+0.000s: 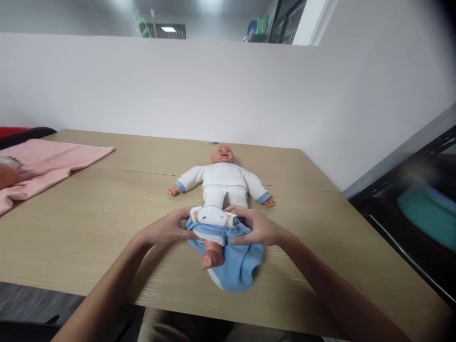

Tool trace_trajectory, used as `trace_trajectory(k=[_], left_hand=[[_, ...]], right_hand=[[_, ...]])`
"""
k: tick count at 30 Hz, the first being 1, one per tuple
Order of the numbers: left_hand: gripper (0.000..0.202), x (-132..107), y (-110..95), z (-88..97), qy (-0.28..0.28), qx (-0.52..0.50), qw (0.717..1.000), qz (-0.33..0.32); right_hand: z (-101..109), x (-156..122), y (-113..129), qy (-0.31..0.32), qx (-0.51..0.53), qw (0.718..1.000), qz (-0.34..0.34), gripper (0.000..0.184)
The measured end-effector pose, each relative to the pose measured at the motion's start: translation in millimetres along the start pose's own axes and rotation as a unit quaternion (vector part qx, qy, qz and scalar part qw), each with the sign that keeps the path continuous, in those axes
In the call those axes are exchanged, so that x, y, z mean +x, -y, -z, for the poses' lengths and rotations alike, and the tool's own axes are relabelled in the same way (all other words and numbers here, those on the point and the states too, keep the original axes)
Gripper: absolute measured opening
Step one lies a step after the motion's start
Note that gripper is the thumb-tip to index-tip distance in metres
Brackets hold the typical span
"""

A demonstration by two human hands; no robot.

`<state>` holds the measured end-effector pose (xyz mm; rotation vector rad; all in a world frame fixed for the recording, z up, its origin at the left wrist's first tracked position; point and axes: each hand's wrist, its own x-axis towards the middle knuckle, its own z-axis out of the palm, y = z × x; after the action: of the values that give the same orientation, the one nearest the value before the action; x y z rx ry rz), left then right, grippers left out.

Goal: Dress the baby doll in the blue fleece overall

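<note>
**Legible Markings: None Found**

No text, label, brand, number or sign can be read. The white panel (213,216) on the blue garment (233,268) lies between the fingers of the left hand (171,229) and the right hand (257,228). It bears a drawn face only, with no lettering. The green packs (262,23), far beyond the fingertips, are too small to read.

The doll (221,178) lies on its back in the middle of the tabletop (107,213), head toward the wall (178,85). The pants (228,256) are at its legs, near the front edge. The left hand (171,228) and right hand (258,228) hold them from each side. A cloth (46,164) lies far left
</note>
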<state>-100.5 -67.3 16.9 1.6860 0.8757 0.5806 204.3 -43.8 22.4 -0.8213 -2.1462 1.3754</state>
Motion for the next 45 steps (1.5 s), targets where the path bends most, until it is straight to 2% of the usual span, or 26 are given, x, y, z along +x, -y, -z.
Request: trace_trajectory(k=[2,4,6,8,13,16,18,20,22,25,27,30,32,35,37,39,41,43,45], left_hand=[[0.062,6.3,-4.1,9.4,0.042,0.017,0.999,0.007],[0.048,11.8,-4.6,15.6,0.066,0.051,0.997,0.005],[0.042,16.2,-2.7,18.6,0.07,0.075,0.995,0.001],[0.045,19.1,-1.4,18.8,0.067,0.08,0.995,-0.003],[0.043,23.1,-17.5,12.3,0.014,0.143,0.99,-0.013],[0.049,32.1,-37.0,7.2,-0.058,0.23,0.97,-0.041],[0.055,44.1,-48.9,5.0,-0.063,0.261,0.961,-0.067],[0.054,60.2,-58.1,4.7,0.003,0.256,0.964,-0.071],[0.054,77.9,-64.6,6.0,0.088,0.235,0.967,-0.043],[0.053,101.3,-69.9,8.3,0.206,0.208,0.956,0.01],[0.046,112.1,-69.9,8.2,0.263,0.182,0.947,0.02],[0.039,121.1,-62.5,4.0,0.298,0.116,0.947,-0.012],[0.037,124.3,-53.6,-1.2,0.309,0.071,0.947,-0.039],[0.039,127.5,-40.2,-10.4,0.327,0.027,0.943,-0.048],[0.04,129.1,-34.5,-15.2,0.34,0.01,0.94,-0.039],[0.043,129.9,-31.5,-17.2,0.363,-0.003,0.932,-0.015],[0.044,129.8,-30.3,-16.4,0.4,-0.011,0.917,0.009],[0.04,129.0,-29.7,-14.5,0.417,-0.01,0.909,0.008],[0.038,128.0,-29.2,-13.4,0.41,-0.02,0.912,-0.007]], right_hand=[[1.8,-6.3,-3.8,-0.011,0.036,0.999,-0.015,0.059],[3.4,-14.5,-8.8,-0.021,0.08,0.995,-0.048,0.063],[5.4,-23.2,-15.9,-0.013,0.14,0.988,-0.071,0.065],[7.1,-30.4,-24.6,-0.014,0.197,0.977,-0.084,0.064],[2.6,-36.8,-43.8,-0.067,0.336,0.933,-0.109,0.069],[-3.6,-35.7,-48.1,-0.09,0.401,0.904,-0.118,0.056],[-6.7,-34.7,-48.3,-0.091,0.42,0.895,-0.117,0.051],[-8.5,-33.8,-47.6,-0.091,0.426,0.894,-0.106,0.053],[-8.8,-32.9,-47.1,-0.087,0.423,0.897,-0.091,0.057],[-5.8,-31.7,-46.6,-0.078,0.387,0.917,-0.063,0.055],[-1.2,-31.9,-45.7,-0.077,0.343,0.935,-0.045,0.049],[8.5,-35.8,-41.4,-0.071,0.289,0.954,-0.037,0.046],[16.1,-41.2,-36.1,-0.047,0.27,0.961,-0.046,0.052],[28.0,-50.7,-25.6,0.042,0.186,0.976,-0.105,0.061],[34.6,-55.5,-18.2,0.121,0.094,0.977,-0.149,0.053],[38.4,-57.9,-12.0,0.164,0.049,0.974,-0.147,0.044],[38.6,-59.0,-8.4,0.137,0.082,0.982,-0.102,0.04],[36.0,-60.2,-8.1,0.051,0.152,0.985,-0.063,0.041],[32.2,-61.7,-10.4,-0.028,0.211,0.975,-0.069,0.045]])
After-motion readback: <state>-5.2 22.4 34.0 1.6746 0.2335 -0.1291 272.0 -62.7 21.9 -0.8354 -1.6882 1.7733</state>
